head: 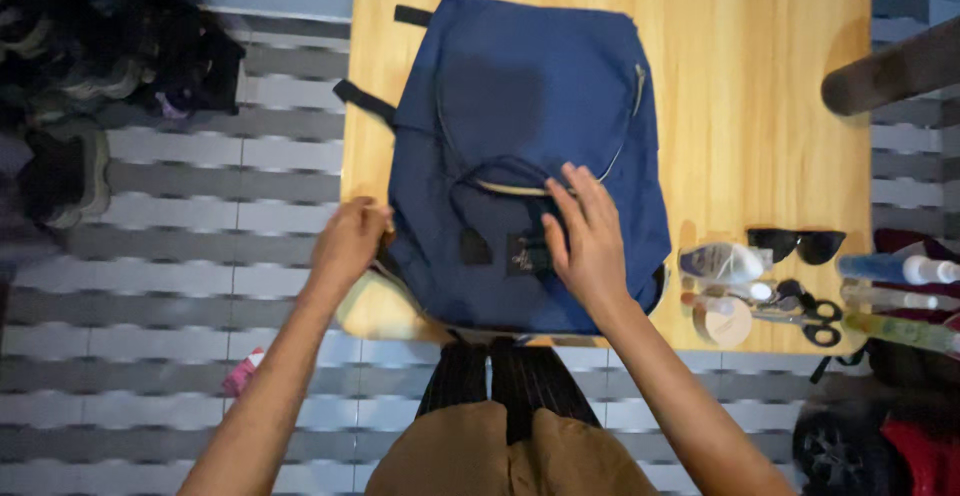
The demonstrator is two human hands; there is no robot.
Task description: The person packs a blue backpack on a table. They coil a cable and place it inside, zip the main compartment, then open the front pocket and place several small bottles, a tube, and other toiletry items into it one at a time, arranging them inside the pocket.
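Your left hand (350, 241) is curled into a loose fist at the backpack's (525, 106) left edge, gripping the side of the bag there, though what the fingers pinch is hidden. Your right hand (590, 246) lies flat, fingers spread, pressing on the front pocket just below the curved zip. That blue backpack lies flat on the wooden table (760, 86), long axis running away from you, its top at the far side and its bottom at the near edge by your lap. Black straps (362, 101) poke out on its left, over the table's left edge. Plenty of bare wood sits to the right and beyond the bag. Near the right corner you've got sunglasses (797, 245), scissors (812, 318), a small clear bottle (720, 261) and a round lid (722, 324), all close together. Whether the bag holds anything can't be told; its zips look shut
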